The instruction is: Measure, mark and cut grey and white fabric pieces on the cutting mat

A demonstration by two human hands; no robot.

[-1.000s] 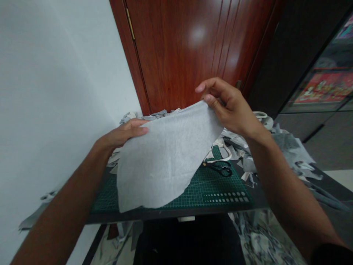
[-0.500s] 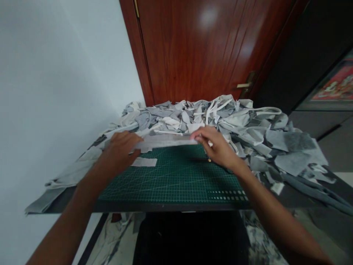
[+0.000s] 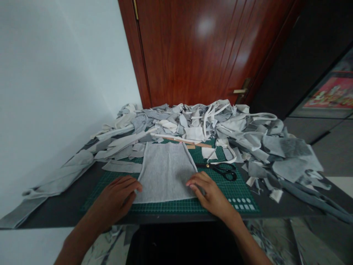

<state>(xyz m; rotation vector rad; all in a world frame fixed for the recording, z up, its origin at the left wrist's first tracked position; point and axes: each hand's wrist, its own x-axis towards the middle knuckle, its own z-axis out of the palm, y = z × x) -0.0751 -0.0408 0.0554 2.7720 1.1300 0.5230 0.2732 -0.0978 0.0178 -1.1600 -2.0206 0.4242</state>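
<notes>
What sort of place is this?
Likely a fabric-cutting work area: a green gridded cutting mat, black-handled scissors and heaped grey and off-white fabric scraps. Can't tell whether it's a home or a workshop.

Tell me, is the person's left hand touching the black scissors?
Apart. The head view shows the left hand at one side of the grey cloth and the scissors beyond its opposite side.

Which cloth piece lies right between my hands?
The broad grey cloth flat on the mat, left hand and right hand at its sides; the other scraps lie beyond or outside them.
</notes>
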